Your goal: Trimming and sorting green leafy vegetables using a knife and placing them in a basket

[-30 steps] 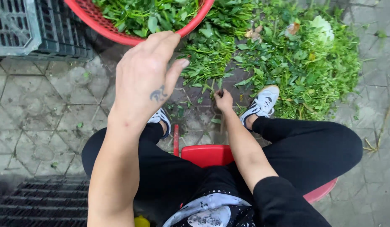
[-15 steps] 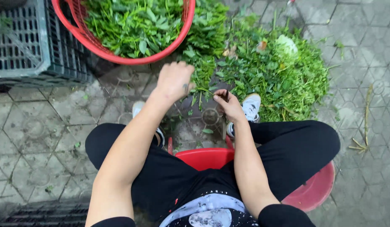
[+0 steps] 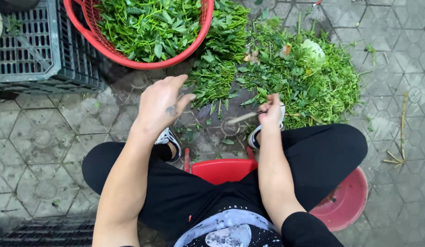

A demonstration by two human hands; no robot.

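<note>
Paving: grey hexagon slabs (image 3: 47, 137) run under everything; the widest bare stretch lies at the left, between the crate and the person's knee, with a narrower bare strip along the right edge past the greens.
Heap of cut greens: a loose pile (image 3: 308, 77) spreads over the upper right, its ragged near edge reaching the right shoe (image 3: 260, 132); stray leaves dot the slabs between the feet.
Red basket: a round mesh basket (image 3: 130, 59) full of leafy stems sits at the top, cut off by the upper edge, its rim leaning on the crate and touching the greens beside it.
Black crate: a slatted plastic crate (image 3: 38, 50) fills the top left corner.
Red stool: its seat (image 3: 221, 169) shows between the thighs; a red basin (image 3: 345, 201) lies under the right leg.
Left hand: the left hand (image 3: 164, 103) hangs above the slabs just below the basket rim, fingers loosely curled, holding nothing.
Right hand: the right hand (image 3: 270, 112) is closed on a thin pale stem (image 3: 246, 116) that pokes out leftwards, just above the right shoe.
Change: half a second ago the left hand was down at the greens close to the right one; now it is lifted and well apart from it.
</note>
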